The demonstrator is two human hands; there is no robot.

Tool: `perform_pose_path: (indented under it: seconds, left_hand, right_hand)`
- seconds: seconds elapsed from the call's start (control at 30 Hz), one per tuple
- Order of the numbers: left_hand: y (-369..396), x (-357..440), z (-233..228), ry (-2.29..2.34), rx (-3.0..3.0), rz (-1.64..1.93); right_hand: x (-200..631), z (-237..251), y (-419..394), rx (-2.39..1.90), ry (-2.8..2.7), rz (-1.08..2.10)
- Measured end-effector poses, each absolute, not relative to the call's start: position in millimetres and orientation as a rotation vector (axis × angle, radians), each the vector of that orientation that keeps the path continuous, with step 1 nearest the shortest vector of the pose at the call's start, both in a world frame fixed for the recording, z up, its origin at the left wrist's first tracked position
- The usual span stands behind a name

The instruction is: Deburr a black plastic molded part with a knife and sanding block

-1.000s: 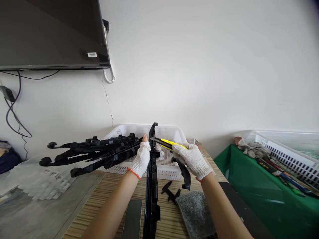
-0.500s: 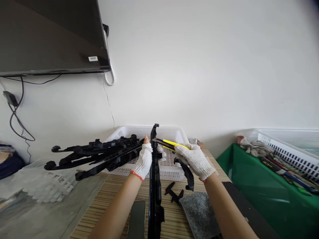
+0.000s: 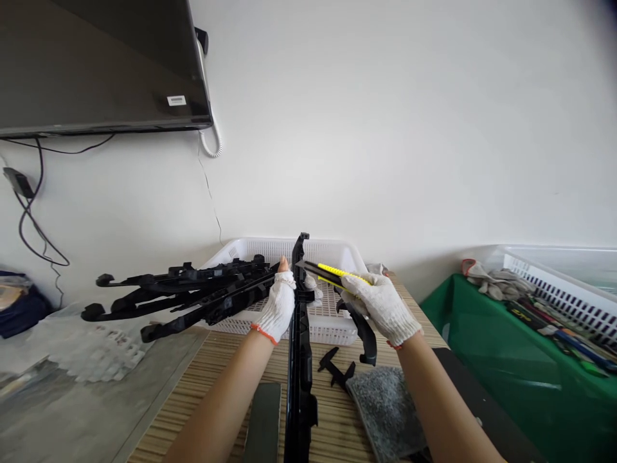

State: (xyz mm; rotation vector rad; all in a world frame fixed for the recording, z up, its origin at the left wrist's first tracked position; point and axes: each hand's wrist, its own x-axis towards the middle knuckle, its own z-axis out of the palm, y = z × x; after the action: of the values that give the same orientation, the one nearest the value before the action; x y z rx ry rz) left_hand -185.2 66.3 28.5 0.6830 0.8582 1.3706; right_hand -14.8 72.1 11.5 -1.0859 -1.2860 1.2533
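Long black strip (image 3: 301,347), head view: held upright-ish in front of white basket (image 3: 332,331), near part running back toward the wearer, far part over the basket. Long axis goes lengthwise away from the wearer, nearly square to the basket's near wall; hooked far end points past the basket's middle to the wall (image 3: 409,128). Left hand (image 3: 278,302), gloved with thumb bare, grasps the strip above the basket's near rim, thumb up along its left side; white fabric right of the strip looks like its fingers wrapped round. Grip likely there to keep the strip steady near the blade. Right hand (image 3: 383,305), gloved, closed on yellow utility knife (image 3: 332,273) over the basket's right half, blade aimed left at the strip, probably angled to reach its edge; can't tell if it touches. Black parts pile (image 3: 216,292) rests across the basket's left side, ends jutting out left, likely since they're too long to fit. Curved black piece (image 3: 364,331) at the basket's near right corner; support unclear. Nearer than the basket: black caliper (image 3: 337,370), grey cloth (image 3: 385,405), dark flat bar (image 3: 263,418), maybe kept within reach.
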Motion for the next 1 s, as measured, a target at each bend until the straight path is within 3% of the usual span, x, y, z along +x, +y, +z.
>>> perform_pose_path:
  seconds: [0.77,1.0]
  left_hand:
    - [65.9,-193.8,28.4,0.684,0.636,1.439]
    - [71.7,-188.3,17.9,0.902,0.767,1.504]
  right_hand:
    - [-13.1,11.3,71.9,-1.048,-1.251,1.267]
    - [-13.9,11.2,70.8,-1.043,-1.205,1.258]
